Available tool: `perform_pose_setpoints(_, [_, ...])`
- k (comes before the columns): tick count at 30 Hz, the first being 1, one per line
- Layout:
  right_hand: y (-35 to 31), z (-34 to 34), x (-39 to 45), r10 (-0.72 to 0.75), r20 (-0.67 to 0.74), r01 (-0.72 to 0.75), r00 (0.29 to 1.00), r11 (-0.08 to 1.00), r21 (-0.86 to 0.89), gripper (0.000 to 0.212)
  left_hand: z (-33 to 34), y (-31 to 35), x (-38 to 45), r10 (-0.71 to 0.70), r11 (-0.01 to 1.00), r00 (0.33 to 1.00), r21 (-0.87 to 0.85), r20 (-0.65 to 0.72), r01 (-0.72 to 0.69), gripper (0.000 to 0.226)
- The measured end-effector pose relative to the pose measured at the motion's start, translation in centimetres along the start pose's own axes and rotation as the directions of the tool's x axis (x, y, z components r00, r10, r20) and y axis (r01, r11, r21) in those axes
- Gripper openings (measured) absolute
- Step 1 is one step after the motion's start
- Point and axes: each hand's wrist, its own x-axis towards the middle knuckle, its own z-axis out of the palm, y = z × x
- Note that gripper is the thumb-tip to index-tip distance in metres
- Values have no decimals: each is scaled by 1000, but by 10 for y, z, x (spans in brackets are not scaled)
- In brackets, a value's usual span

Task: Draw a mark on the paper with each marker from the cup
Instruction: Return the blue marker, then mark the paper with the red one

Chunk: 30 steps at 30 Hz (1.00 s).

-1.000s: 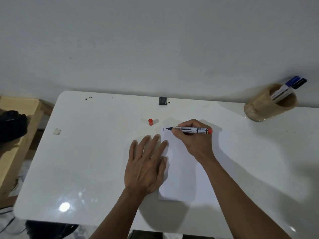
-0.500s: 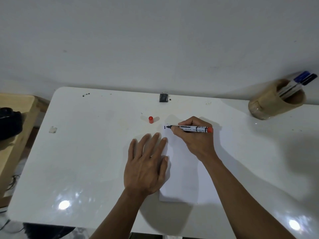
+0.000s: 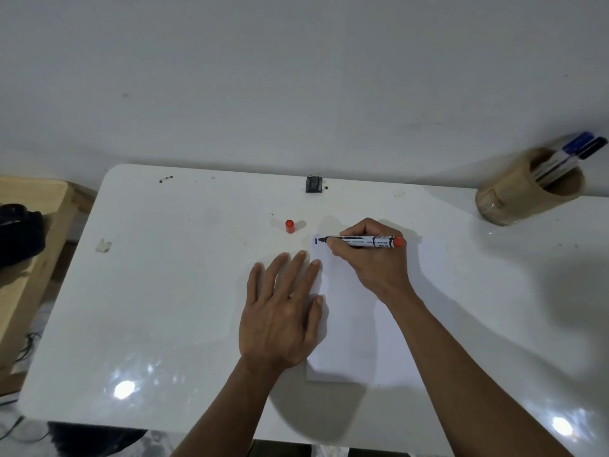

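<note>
Head view:
Right hand [image 3: 372, 262]: fingers clamped on marker [image 3: 362, 241], barrel near horizontal, red end to the right, dark tip to the left.
Marker tip: at top-left corner of paper [image 3: 349, 324], just beside a short dark vertical mark [image 3: 316, 241]; contact with sheet not clear.
Left hand [image 3: 283, 315]: flat, fingers spread, palm down, overlapping left edge of paper, gripping nothing.
Paper: on white table [image 3: 164, 291], centre, long side running away from viewer.
Red cap [image 3: 290, 226]: upright on table, left of and behind paper corner, apart from it.
Cup [image 3: 524, 192]: wooden, far right of table, tilted in the wide-angle picture, well apart from paper.
Remaining markers [image 3: 570, 156]: two in cup, blue and black caps, blurred.
Small black object [image 3: 313, 184]: at rear table edge.
</note>
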Motion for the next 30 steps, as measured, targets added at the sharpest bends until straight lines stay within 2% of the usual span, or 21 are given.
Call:
perform_pose_setpoints(10, [-3, -1, 0, -4, 11, 5, 1000, 996, -88, 18, -1, 0, 0, -3, 1000, 1000, -3, -15, 3, 54])
perform_pose_setpoints(19, [-1, -2, 0, -3, 14, 4, 1000, 997, -75, 18, 3, 0, -1, -6, 1000, 1000, -11, -31, 6, 54])
perform_pose_setpoints(21, [-2, -3, 1, 19, 27, -19, 999, 1000, -14, 17, 3, 0, -1, -2, 1000, 999, -9, -41, 2, 54])
perform_pose_setpoints(26, [-16, -10, 0, 164, 33, -166, 986, 941, 295, 18, 2, 0, 0, -4, 1000, 999, -15, -36, 4, 54])
perform_pose_setpoints(30, [-29, -16, -11, 178, 17, -169, 984, 894, 414, 19, -1, 0, 0, -12, 999, 1000, -40, 4, 12, 55])
